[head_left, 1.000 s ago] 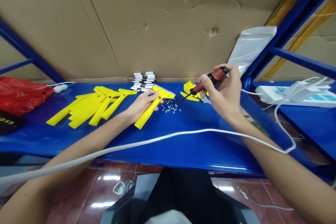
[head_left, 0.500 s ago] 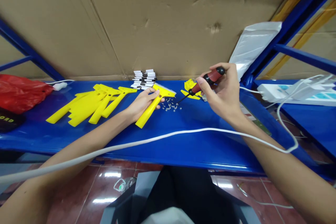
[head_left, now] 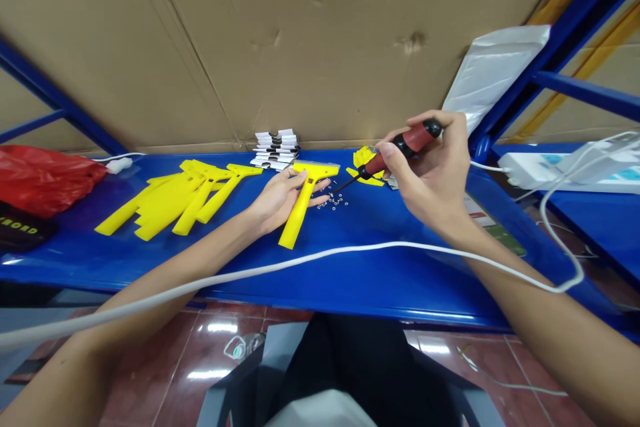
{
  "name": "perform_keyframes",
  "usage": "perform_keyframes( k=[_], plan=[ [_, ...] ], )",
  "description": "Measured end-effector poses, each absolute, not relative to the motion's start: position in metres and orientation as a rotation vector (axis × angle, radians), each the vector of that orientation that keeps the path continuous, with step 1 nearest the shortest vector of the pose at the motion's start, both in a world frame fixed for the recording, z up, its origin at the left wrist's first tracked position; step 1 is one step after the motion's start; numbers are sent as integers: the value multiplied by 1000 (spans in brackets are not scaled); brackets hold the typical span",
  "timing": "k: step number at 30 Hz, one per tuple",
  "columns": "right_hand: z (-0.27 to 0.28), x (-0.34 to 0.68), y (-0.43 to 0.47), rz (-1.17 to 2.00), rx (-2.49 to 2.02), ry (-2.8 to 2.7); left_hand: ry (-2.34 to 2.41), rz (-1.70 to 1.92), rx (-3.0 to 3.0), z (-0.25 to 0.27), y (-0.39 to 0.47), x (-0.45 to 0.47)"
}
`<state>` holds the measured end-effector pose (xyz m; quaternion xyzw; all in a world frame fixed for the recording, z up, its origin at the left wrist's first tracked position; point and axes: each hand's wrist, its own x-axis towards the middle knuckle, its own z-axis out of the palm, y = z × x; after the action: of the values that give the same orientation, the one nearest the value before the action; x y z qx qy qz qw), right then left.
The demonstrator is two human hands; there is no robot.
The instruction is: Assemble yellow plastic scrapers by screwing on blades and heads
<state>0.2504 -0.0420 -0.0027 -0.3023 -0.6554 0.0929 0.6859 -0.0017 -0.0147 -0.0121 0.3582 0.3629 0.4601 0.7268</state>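
Closed around a red-and-black screwdriver (head_left: pixel 373 165), the right hand (head_left: pixel 434 177) points its tip down at small metal parts (head_left: pixel 339 201), touching or not I can't tell, while the left hand (head_left: pixel 277 203) pinches a yellow T-shaped tool (head_left: pixel 300 210) beside them, leaving its head mostly uncovered.

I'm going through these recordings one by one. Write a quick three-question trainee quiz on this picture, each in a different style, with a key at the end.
1. Which hand holds the screwdriver?
2. True or false: small metal parts lie loose on the blue table.
3. What is in the left hand?
A) a red bag
B) a yellow handle
C) a white cord

Key:
1. The right hand.
2. True.
3. B.
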Motion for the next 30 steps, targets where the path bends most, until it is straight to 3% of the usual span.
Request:
perform_keyframes(
  k=[30],
  plan=[
    [4,245,-52,291,-645,-1401,837,886,795,-13,-21,3]
  ],
)
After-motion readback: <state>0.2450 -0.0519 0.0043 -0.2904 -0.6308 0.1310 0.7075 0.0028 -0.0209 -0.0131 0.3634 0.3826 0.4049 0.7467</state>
